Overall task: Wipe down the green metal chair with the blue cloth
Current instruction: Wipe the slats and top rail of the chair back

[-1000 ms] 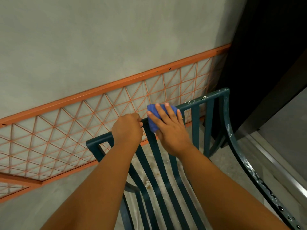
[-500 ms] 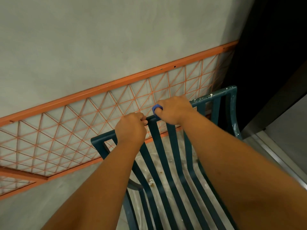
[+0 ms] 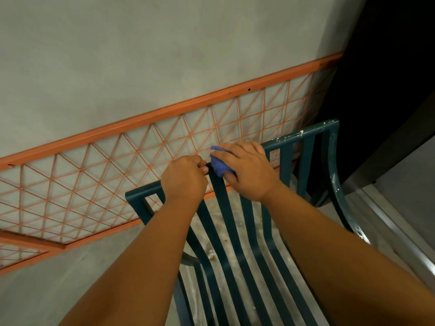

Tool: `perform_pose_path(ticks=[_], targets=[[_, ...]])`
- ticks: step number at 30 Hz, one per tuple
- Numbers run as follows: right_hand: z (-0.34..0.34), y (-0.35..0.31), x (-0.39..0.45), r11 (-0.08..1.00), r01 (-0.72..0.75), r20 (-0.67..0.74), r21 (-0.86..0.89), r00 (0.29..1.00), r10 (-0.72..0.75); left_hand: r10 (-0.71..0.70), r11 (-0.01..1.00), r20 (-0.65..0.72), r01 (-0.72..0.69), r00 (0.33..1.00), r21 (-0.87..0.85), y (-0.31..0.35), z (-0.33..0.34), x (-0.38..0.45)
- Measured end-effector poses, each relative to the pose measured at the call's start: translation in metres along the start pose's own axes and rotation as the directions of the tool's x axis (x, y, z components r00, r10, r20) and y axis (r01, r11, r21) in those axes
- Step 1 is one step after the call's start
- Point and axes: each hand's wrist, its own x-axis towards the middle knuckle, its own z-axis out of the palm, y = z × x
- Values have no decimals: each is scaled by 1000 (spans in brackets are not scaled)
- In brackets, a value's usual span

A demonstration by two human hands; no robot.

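Observation:
The green metal chair (image 3: 303, 135) stands below me, its slatted back and seat running toward the bottom of the view, with white paint flecks on the top rail and right arm. My left hand (image 3: 184, 178) grips the top rail left of centre. My right hand (image 3: 247, 169) is curled over the same rail just to the right, holding the bunched blue cloth (image 3: 219, 165) against the rail and the top of a slat. Most of the cloth is hidden under my fingers.
An orange metal grid panel (image 3: 94, 180) leans along the grey wall (image 3: 141, 55) right behind the chair back. A dark opening (image 3: 388, 67) lies at the right, with a metal floor strip (image 3: 400, 234) beside the chair's right arm.
My right hand went from flat fingers on the cloth to curling over the top rail, and more of the cloth now shows at its left. The left hand kept its grip.

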Motion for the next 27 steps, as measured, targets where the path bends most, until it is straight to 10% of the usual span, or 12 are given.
perform_pose_path(ticks=[8, 14, 21, 27], targets=[[3, -35, 15, 900, -437, -12, 15, 900, 437, -22, 1000, -14, 22, 1000, -22, 1, 0, -2], [10, -28, -26, 986, -155, -11, 63, 988, 156, 5, 1000, -17, -5, 1000, -14, 0, 0, -4], [0, -30, 9, 867, -499, -49, -1, 866, 498, -32, 999, -18, 31, 999, -28, 3, 1, -4], [3, -23, -22, 980, -191, -43, 53, 980, 193, -17, 1000, -14, 17, 1000, -10, 0, 1, -3]])
